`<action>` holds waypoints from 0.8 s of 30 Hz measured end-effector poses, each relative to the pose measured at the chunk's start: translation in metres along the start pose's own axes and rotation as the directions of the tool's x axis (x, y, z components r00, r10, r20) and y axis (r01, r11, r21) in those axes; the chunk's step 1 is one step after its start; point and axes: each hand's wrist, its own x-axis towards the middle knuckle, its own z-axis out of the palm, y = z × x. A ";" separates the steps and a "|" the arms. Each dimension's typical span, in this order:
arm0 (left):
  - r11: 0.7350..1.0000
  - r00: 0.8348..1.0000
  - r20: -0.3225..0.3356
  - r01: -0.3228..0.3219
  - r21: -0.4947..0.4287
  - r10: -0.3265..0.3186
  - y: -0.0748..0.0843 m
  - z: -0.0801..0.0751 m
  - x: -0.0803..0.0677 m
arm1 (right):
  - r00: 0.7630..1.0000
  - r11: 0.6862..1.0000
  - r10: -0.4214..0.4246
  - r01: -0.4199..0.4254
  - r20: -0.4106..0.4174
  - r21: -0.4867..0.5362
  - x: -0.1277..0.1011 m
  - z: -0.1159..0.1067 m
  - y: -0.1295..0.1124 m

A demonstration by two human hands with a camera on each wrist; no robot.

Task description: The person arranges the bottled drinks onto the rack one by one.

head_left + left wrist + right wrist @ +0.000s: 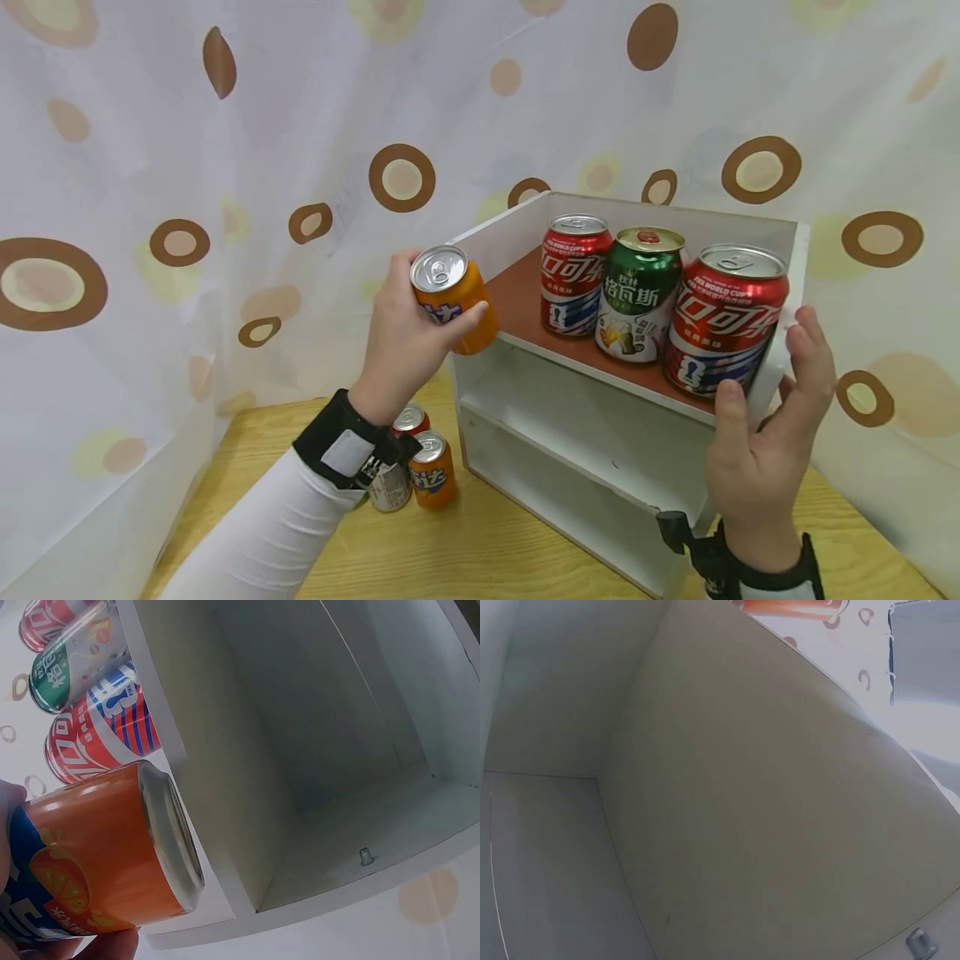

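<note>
Beside the shelf's [780,333] left end, my left hand [401,346] wraps an orange can [453,296]; my right hand [765,450] grips its right wall. Loading step, I judge: next needs lowering it upright beside the red can [573,275].

Six cans [452,297] (three shelved), one shelf unit [780,358]

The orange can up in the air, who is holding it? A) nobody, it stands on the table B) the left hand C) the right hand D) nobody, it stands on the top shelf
B: the left hand grips the orange can in the air beside the white shelf unit, while the right hand holds the unit's right side panel.
</note>
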 end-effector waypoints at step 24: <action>0.992 0.991 0.054 0.123 0.036 -0.124 0.004 0.009 0.022 | 1.000 1.000 0.000 0.000 -0.015 0.021 0.001 0.003 -0.001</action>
